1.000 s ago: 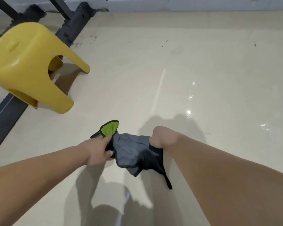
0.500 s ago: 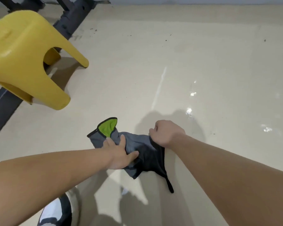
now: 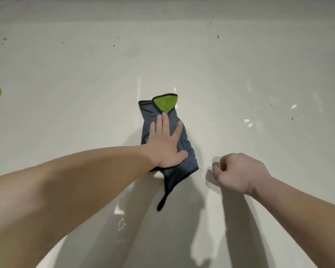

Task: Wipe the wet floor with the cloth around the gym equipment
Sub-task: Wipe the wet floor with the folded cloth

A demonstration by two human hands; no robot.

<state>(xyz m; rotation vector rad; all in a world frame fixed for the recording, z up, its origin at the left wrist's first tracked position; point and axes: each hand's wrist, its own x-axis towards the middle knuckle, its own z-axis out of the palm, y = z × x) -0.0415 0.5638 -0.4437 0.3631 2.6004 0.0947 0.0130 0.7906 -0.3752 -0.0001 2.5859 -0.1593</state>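
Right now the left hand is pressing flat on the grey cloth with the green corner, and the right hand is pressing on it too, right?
Not quite. In the head view the left hand does press flat on the grey cloth with the green corner, but the right hand is off it: a loose fist beside the cloth, over the shiny beige floor.

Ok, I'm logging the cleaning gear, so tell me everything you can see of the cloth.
The cloth is grey with dark edging and looks like soft microfibre. Its far corner is folded back, showing a bright green underside. It lies loosely folded lengthwise on the glossy floor, with a thin dark tail trailing toward the person. The left hand presses flat on it, fingers spread. The right hand, loosely curled, rests beside it without touching.
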